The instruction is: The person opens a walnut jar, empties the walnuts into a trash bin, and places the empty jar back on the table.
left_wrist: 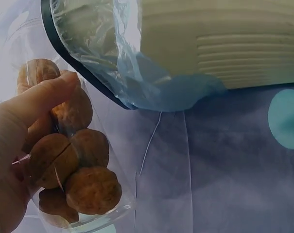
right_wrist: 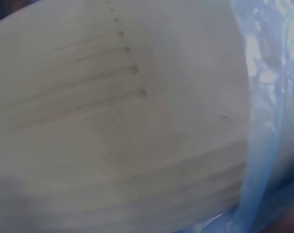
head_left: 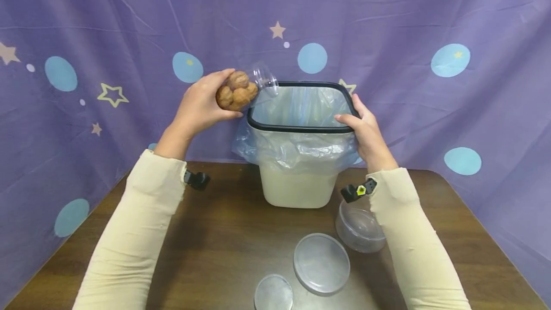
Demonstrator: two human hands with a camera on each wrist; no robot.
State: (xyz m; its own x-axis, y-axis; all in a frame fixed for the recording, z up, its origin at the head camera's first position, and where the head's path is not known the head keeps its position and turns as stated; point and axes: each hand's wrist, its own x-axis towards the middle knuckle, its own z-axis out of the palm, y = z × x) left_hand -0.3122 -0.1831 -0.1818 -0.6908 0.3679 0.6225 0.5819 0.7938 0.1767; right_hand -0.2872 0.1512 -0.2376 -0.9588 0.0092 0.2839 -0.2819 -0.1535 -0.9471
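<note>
My left hand grips a clear plastic jar that lies tilted in the air, its mouth end toward the bin. Several walnuts sit inside, at the hand's end of the jar; the left wrist view shows the thumb across the wall over these walnuts. A cream trash bin with a black rim stands tilted on the table, lined with a bluish clear bag. At the bin's right corner, my right hand holds the rim, thumb on top. The right wrist view is mostly bin wall.
On the brown table lie a large round clear lid and a smaller one. A round clear container stands by the right forearm. A purple patterned curtain hangs behind the table.
</note>
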